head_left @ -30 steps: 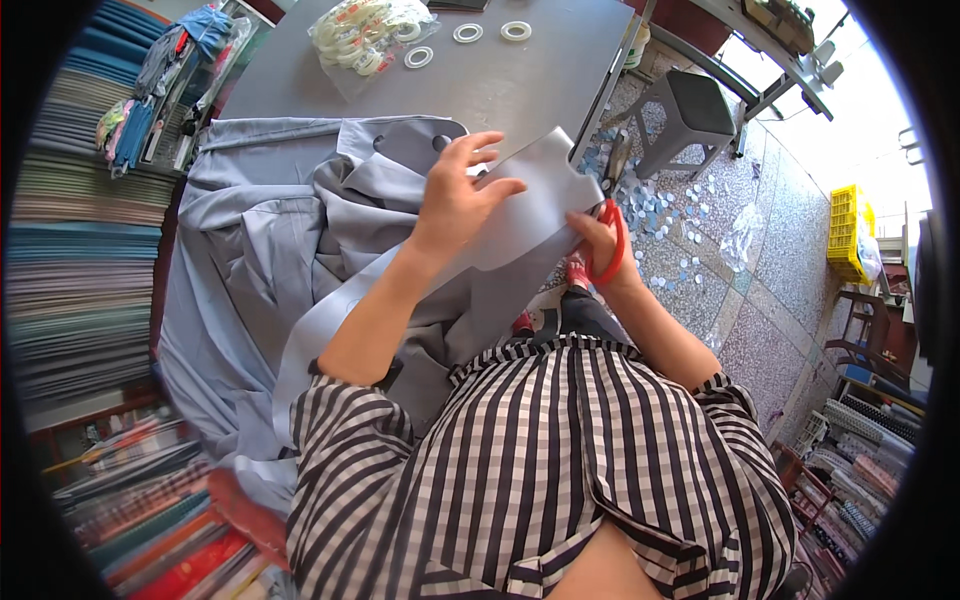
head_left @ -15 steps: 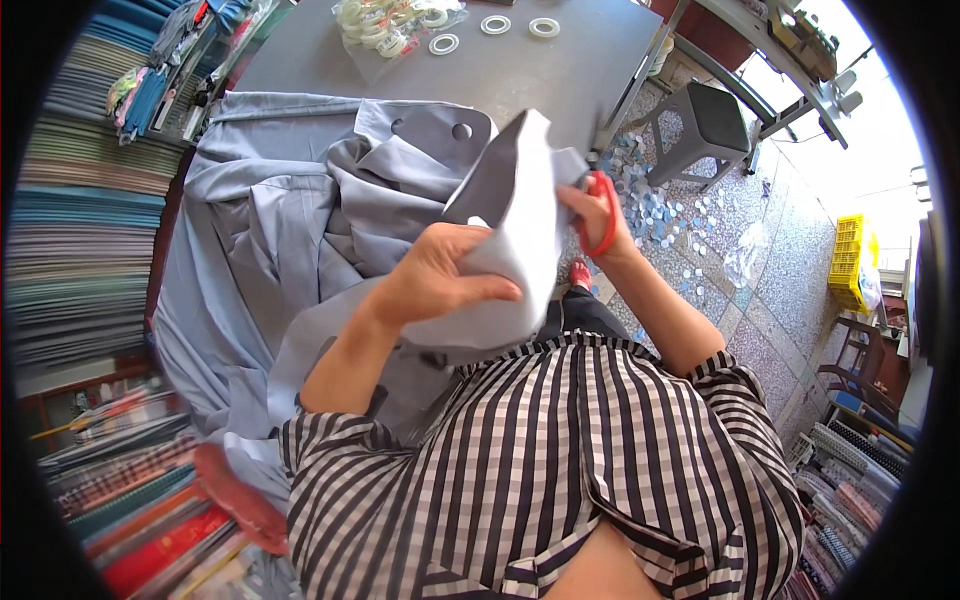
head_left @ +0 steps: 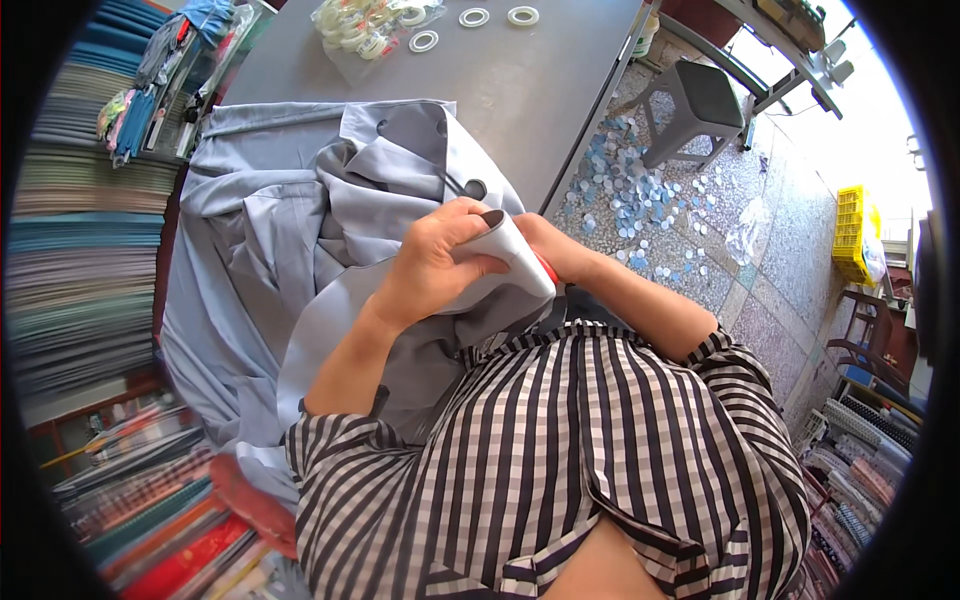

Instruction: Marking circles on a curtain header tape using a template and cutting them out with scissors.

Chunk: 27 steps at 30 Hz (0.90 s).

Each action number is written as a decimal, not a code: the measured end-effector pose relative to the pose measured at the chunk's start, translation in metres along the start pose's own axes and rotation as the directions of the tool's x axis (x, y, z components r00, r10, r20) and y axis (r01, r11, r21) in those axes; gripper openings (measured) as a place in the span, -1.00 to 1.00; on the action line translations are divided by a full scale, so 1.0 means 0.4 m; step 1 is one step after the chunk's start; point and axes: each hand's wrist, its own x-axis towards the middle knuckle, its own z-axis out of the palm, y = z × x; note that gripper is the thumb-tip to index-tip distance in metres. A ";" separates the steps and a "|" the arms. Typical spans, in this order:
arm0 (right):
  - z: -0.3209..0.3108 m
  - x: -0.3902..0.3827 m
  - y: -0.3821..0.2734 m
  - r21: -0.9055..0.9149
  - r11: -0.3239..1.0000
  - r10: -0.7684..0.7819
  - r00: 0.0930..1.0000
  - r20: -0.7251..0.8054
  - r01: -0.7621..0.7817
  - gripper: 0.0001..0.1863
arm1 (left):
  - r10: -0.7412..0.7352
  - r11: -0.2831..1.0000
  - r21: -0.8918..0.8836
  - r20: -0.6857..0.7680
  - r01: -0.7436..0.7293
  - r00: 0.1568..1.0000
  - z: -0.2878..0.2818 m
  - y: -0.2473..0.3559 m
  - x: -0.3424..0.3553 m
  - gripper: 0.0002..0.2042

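My left hand (head_left: 432,262) is closed on a folded edge of grey-blue fabric (head_left: 262,225), its thumb pressed along the pale fold. Right beside it, my right hand (head_left: 548,245) is wrapped round the red-handled scissors (head_left: 547,267). The handle shows only in part under the hand. Thin dark blades point up and left past the fold, close to a round hole in the fabric's pale border strip. The fold and my left hand hide the middle of the scissors. The rest of the cloth lies in loose creases across the table's left side and hangs toward me.
White rings (head_left: 523,16) lie on the grey table (head_left: 520,110) beside a clear bag (head_left: 365,35) of more rings. Round cut-out discs (head_left: 640,195) litter the floor near a grey stool (head_left: 700,105). Stacked fabrics (head_left: 90,260) line the left. A yellow crate (head_left: 850,235) stands right.
My right hand has brought the scissors left and in toward the fabric, beside my left hand. The raised fabric edge has come down and is folded over.
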 end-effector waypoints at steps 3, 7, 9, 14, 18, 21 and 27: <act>-0.003 -0.037 -0.034 0.061 0.993 0.111 0.950 -0.292 -0.097 -0.67 | -0.138 0.990 -0.037 -0.010 0.137 0.990 -0.013 -0.013 -0.001 -0.72; 0.005 -0.114 -0.118 0.145 0.988 0.029 0.887 -0.461 0.043 -0.74 | -0.260 0.965 -0.040 -0.074 0.258 0.963 -0.029 -0.056 -0.006 -0.78; 0.015 -0.133 -0.118 0.036 0.998 -0.020 0.882 -0.470 0.042 -0.71 | -0.277 0.961 -0.042 -0.066 0.274 0.959 -0.020 -0.061 0.002 -0.78; 0.027 -0.157 -0.134 -0.022 0.999 0.017 0.880 -0.474 -0.031 -0.73 | -0.354 0.911 -0.236 -0.026 0.339 0.935 -0.008 -0.090 0.008 -0.84; 0.032 -0.168 -0.117 -0.080 0.994 0.023 0.873 -0.488 -0.071 -0.74 | -0.320 0.922 -0.241 -0.030 0.304 0.947 -0.002 -0.087 0.016 -0.84; 0.043 -0.168 -0.118 -0.034 0.999 -0.019 0.868 -0.497 0.003 -0.79 | -0.364 0.872 -0.364 -0.037 0.327 0.931 0.005 -0.055 0.030 -0.83; 0.046 -0.173 -0.107 0.045 0.999 0.014 0.879 -0.477 0.009 -0.80 | -0.461 0.814 -0.282 0.219 0.508 0.860 -0.027 -0.072 0.022 -0.85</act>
